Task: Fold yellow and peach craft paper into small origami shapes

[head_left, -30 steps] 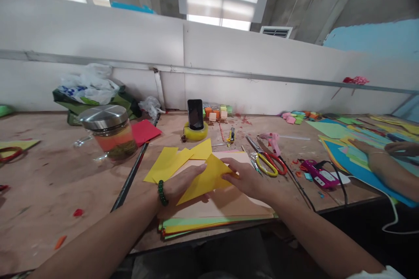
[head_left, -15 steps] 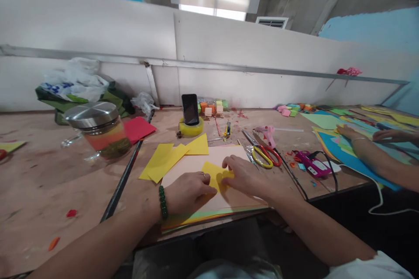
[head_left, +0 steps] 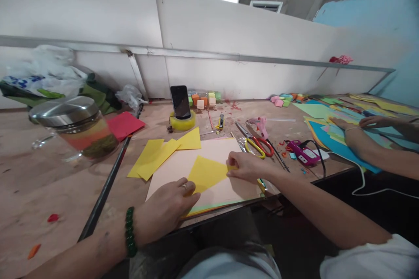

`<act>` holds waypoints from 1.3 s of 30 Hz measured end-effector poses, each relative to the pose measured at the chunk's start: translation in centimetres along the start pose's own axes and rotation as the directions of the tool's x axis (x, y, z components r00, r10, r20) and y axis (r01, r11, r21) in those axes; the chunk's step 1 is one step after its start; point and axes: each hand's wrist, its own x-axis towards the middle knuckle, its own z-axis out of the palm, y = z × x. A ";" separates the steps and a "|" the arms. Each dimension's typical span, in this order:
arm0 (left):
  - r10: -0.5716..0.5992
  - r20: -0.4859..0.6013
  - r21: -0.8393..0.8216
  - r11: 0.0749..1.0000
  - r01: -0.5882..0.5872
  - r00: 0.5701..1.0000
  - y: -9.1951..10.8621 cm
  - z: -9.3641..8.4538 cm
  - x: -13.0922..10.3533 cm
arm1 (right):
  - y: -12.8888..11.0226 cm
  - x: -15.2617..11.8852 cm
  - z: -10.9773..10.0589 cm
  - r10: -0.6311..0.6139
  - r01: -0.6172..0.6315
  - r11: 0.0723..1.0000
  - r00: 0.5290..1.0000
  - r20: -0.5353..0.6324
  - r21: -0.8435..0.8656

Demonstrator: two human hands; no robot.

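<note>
A yellow sheet of paper [head_left: 209,172] lies slantwise on a stack of pale pink paper [head_left: 170,174] in front of me. My left hand [head_left: 166,207], with a ring and a green bead bracelet, is closed on the yellow sheet's lower left edge. My right hand [head_left: 245,166] pinches the sheet's right corner between thumb and fingers. More yellow paper pieces [head_left: 153,161] overlap the stack's far left corner. Just beyond my right hand lie scissors [head_left: 258,147] with red and yellow handles.
A glass jug [head_left: 85,133] and red paper [head_left: 126,124] are at left. A phone [head_left: 180,102] leans on a yellow tape roll [head_left: 183,122]. Rightward lie a pink glue gun [head_left: 261,125] and a purple device [head_left: 303,152]. Another person's hands [head_left: 340,123] rest on coloured papers.
My hands have drawn apart, uncovering more of the yellow sheet. The left has moved left and nearer me; the right now pinches the right corner. The view has shifted down and right.
</note>
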 end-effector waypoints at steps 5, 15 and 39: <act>-0.072 -0.129 -0.116 0.992 0.057 0.989 -0.1 1.3 -3.8 | 2.4 -0.2 -0.1 0.012 -0.012 0.999 1.000 0.005 0.037; -0.237 -0.137 -0.198 0.958 0.208 0.962 -0.9 -1.1 -3.5 | -0.8 1.2 -0.5 -0.174 0.182 0.978 0.981 -0.084 0.098; -0.526 -0.213 -0.941 0.337 -0.028 0.823 -7.1 2.1 5.5 | -3.4 3.7 0.6 -0.524 0.572 0.819 0.776 -0.352 0.041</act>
